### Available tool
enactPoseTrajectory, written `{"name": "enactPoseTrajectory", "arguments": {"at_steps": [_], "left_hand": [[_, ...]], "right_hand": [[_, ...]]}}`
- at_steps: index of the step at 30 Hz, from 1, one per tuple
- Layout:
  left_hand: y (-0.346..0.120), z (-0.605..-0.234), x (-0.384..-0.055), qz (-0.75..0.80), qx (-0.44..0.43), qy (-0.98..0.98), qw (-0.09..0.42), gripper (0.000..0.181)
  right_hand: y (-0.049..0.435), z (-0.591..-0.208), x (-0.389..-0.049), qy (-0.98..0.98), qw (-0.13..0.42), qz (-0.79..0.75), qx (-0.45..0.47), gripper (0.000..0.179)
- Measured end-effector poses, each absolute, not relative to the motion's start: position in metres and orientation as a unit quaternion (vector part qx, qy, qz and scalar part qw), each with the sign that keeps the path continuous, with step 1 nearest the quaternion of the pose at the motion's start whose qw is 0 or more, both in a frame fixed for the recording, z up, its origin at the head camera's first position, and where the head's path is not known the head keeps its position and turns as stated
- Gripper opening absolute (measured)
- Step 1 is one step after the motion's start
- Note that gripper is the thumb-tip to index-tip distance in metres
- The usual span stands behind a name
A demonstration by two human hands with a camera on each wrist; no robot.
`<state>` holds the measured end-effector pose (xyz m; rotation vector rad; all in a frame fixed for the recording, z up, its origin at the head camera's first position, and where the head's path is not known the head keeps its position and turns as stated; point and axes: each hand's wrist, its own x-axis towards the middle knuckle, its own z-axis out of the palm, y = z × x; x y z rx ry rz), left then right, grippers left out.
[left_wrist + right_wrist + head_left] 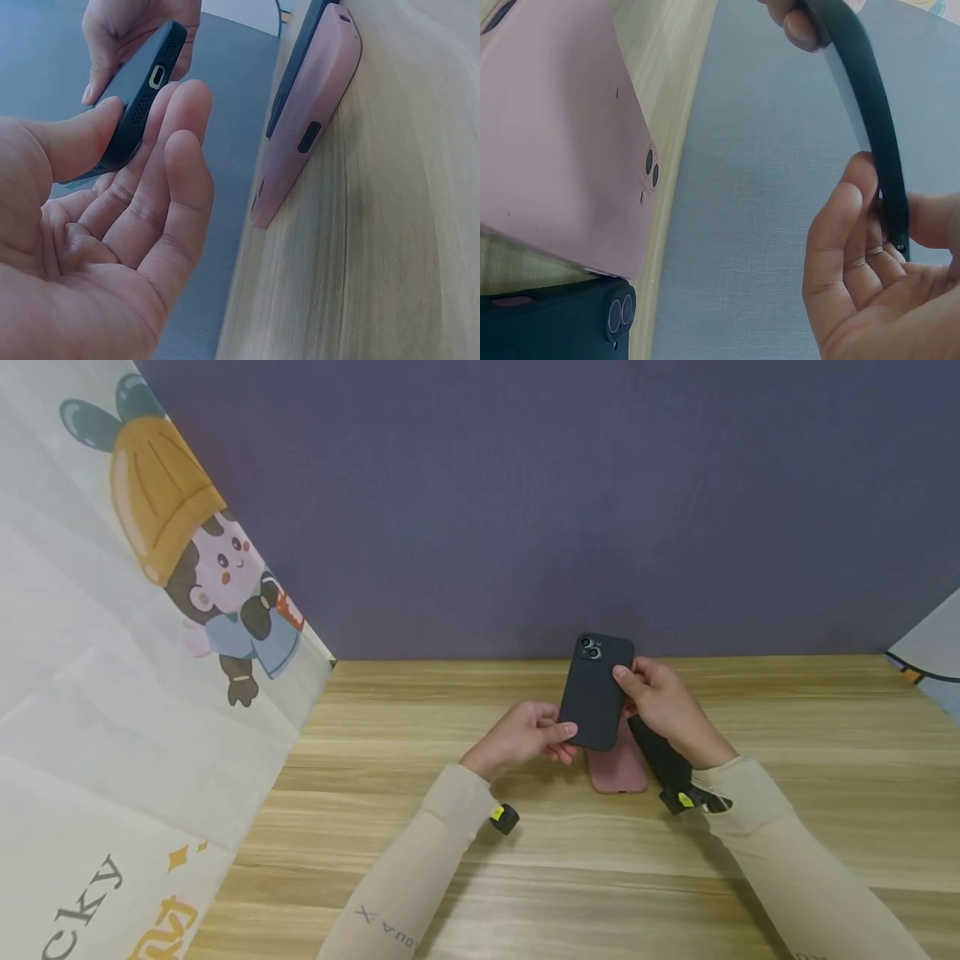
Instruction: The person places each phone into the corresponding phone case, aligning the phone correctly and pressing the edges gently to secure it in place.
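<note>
A phone in a black case (597,693) is held up over the table between both hands, its two-lens camera corner at the top left and its back toward the head camera. My left hand (531,732) pinches the lower left corner, thumb on the back and fingers behind. The right hand (663,697) grips the upper right edge, its thumb also on the back. In the left wrist view, the charging port shows on the phone's bottom edge (156,76). Below the phone lies a pink phone case (618,768), partly covered by it in the head view.
Beside the pink case lies a black phone case (555,322) with two camera openings. The wooden table (375,777) meets a dark blue-grey wall (525,510) at the back. A white sheet with a cartoon figure (225,568) hangs along the left side.
</note>
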<state>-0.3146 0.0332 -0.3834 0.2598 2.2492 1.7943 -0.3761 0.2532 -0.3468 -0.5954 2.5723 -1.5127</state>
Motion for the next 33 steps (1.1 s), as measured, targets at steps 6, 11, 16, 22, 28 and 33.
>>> {"name": "enactPoseTrajectory", "arguments": {"at_steps": [6,11,16,22,28,33], "left_hand": [[0.0328,-0.3849,-0.3162,0.622,0.094,0.766,0.128,0.021],[0.0321,-0.3862,-0.3172,0.624,0.106,0.764,0.129,0.022],[0.0314,-0.3876,-0.318,0.626,0.114,0.759,0.138,0.021],[0.0308,-0.3887,-0.319,0.627,0.118,0.756,0.148,0.017],[0.0311,-0.3896,-0.3193,0.638,0.121,0.745,0.152,0.016],[0.0318,-0.39,-0.3193,0.649,0.123,0.735,0.155,0.016]], "right_hand": [[0.2538,-0.3469,-0.3765,0.845,0.05,-0.495,-0.196,0.042],[0.2537,-0.3472,-0.3765,0.846,0.053,-0.493,-0.194,0.043],[0.2538,-0.348,-0.3766,0.848,0.055,-0.491,-0.192,0.043],[0.2537,-0.3485,-0.377,0.847,0.052,-0.492,-0.194,0.042],[0.2541,-0.3469,-0.3763,0.845,0.048,-0.494,-0.2,0.042],[0.2539,-0.3458,-0.3755,0.841,0.046,-0.499,-0.204,0.041]]}}
